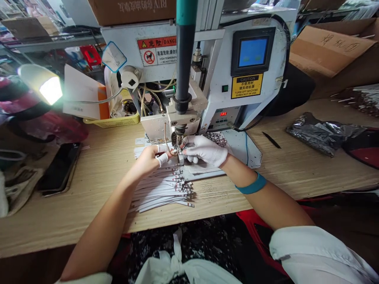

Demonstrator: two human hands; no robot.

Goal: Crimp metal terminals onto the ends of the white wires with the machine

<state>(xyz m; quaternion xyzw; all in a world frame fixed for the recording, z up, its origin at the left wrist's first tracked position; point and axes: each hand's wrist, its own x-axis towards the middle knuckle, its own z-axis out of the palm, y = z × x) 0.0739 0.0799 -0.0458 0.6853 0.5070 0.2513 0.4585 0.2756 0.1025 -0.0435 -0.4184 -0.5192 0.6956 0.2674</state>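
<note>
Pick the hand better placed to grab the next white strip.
Left, probably: the left hand sits directly over the white strips, while the gloved right hand is further off, beside the machine head.

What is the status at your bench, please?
Left hand and gloved right hand at the machine head. White strips fanned beneath. Wire loop beside it.

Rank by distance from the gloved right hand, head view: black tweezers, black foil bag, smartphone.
From the right hand:
1. Black tweezers: just to its right.
2. Black foil bag: farther right.
3. Smartphone: far left.
</note>
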